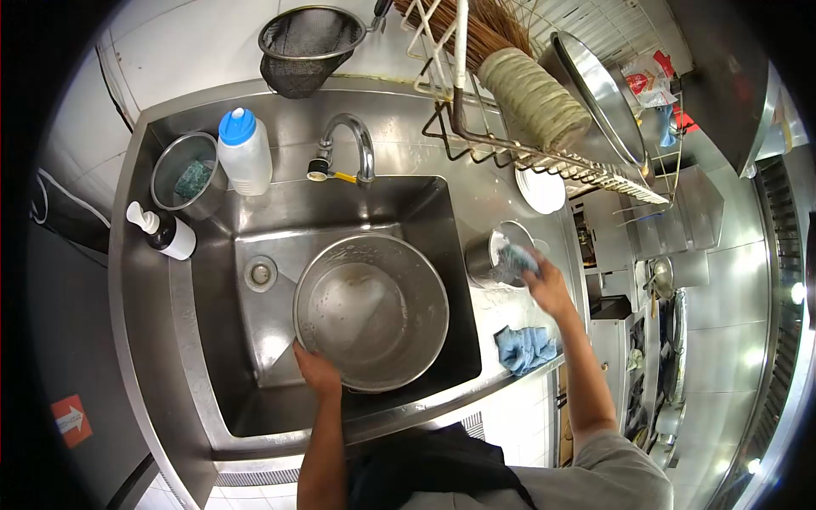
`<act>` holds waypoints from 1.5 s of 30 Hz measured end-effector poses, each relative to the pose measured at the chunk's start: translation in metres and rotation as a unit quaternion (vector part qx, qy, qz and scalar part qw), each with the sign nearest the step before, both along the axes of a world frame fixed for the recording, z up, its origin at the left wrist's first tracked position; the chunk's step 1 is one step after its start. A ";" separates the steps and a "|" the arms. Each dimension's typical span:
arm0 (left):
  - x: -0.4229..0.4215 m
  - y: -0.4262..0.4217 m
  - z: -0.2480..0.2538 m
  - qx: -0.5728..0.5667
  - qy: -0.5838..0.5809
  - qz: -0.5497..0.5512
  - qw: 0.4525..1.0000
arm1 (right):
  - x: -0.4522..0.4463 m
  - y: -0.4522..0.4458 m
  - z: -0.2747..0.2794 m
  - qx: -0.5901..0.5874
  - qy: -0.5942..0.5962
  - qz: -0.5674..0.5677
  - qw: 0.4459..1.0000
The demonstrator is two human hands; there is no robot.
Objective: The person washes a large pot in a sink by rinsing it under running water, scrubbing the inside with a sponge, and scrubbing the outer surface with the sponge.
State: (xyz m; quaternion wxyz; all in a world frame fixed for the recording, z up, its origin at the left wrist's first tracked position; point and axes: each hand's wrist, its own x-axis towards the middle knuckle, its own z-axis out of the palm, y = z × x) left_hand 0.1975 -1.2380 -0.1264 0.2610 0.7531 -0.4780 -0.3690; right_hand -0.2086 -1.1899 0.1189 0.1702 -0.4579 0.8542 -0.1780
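A large round metal pot [416,314] sits tilted in the sink, wet inside with a little suds or water. My left hand [319,371] grips its near-left rim, with the fingers partly hidden by the wall. Over on the right counter, my right hand [548,287] holds a blue-green scouring pad [515,262] at the mouth of a small metal container [481,262]. Something whitish shows inside that container. A crumpled blue cloth [525,349] lies on the counter just below my right hand.
A faucet [365,153] arches over the sink [255,323]. To the left stand a blue-capped bottle [246,161], a pump bottle [174,238] and a metal pot [166,174] holding another scouring pad. A wire rack [527,151] overhangs the right counter; a mesh strainer [306,51] hangs behind.
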 end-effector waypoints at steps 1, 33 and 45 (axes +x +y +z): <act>0.001 -0.002 -0.005 -0.048 0.019 -0.011 0.999 | -0.016 -0.008 -0.014 -0.025 -0.013 -0.025 0.999; 0.004 -0.049 0.023 0.077 -0.086 -0.047 0.992 | 0.155 -0.017 -0.199 0.498 0.221 0.494 0.678; -0.006 -0.050 0.009 0.063 -0.103 -0.104 0.987 | 0.235 0.024 -0.309 0.412 -0.277 0.248 0.832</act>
